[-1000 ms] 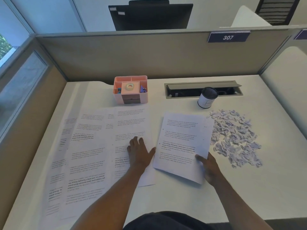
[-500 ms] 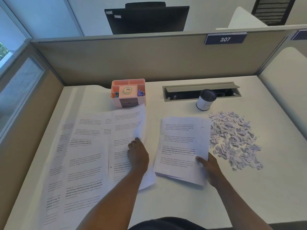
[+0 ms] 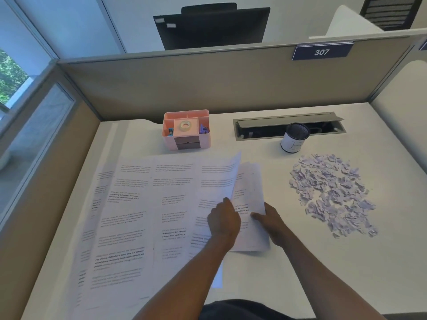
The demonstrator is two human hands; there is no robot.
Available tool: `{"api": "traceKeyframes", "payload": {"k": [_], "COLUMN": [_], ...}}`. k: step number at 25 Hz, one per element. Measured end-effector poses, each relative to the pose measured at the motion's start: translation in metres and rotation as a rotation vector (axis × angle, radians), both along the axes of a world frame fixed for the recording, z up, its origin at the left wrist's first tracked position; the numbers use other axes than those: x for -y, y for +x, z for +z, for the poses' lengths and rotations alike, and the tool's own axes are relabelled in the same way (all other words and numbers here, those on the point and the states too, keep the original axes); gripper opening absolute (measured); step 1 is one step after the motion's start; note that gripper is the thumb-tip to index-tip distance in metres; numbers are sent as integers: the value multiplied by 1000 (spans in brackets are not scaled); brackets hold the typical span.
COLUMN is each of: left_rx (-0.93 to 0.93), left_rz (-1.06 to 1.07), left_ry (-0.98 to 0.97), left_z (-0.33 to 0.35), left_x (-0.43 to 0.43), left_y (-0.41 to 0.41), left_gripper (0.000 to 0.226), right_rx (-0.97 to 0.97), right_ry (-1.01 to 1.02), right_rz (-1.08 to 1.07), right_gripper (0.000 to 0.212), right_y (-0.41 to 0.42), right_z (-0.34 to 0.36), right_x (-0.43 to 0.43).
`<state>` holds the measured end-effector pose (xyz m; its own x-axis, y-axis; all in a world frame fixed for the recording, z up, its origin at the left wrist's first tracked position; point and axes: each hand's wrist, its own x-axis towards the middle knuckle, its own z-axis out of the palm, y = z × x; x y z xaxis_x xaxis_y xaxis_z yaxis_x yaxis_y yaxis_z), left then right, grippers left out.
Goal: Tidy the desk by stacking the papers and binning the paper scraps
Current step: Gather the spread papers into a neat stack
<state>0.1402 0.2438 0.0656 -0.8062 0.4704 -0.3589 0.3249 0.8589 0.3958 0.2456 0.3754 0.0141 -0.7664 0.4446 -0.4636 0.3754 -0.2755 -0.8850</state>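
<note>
While the left hand (image 3: 223,219) pinches 1 sheet (image 3: 219,179) over the small stack (image 3: 251,188) gripped by the right hand (image 3: 271,219) mid-desk, stacking looks early: other papers (image 3: 129,215) lie spread leftward, scraps (image 3: 332,192) lie unbinned at right.

Beige cubicle partition (image 3: 219,88), perhaps daylit window (image 3: 11,75)

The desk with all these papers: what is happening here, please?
A person is stacking printed papers. The left hand grips a sheet, whose right edge is raised over the stack. The right hand holds that stack at its near corner. More sheets lie spread over the left of the desk. The paper scraps lie in a loose pile on the right, untouched, near a small container.
</note>
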Motion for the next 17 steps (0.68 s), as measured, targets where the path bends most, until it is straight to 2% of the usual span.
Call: {"api": "traceKeyframes", "payload": {"k": [3,6,7,10,13,15,17], "left_rx": [79,150,181,255,151,-1,-77], "left_rz": [-20,-93,-116,-132,-13,90,203], "left_ry": [43,95,124,207,233,152,36], "left_z": [-6,-15,-19,-28,-31,-34,-40], "left_x": [-8,-8,-6,7,30,47,64], "left_y": [16,22,22,12,-10,-29,-47], "left_gripper": [23,56,59,47,42,46,58], "right_rx": [93,205,196,127,149,185,198], "right_ry": [-78,-191,-195,-105,-20,30,66], "right_rz": [-50,-73,-66,-92,-113,-117,-131], "right_gripper": [29,42,42,32,33,34,34], "right_y": [-11,-18,-18,-17,-14,-12,-8], "right_z": [1,7,10,4,-7,-7,-7], "right_x": [11,15,16,17,11,3,-10]}}
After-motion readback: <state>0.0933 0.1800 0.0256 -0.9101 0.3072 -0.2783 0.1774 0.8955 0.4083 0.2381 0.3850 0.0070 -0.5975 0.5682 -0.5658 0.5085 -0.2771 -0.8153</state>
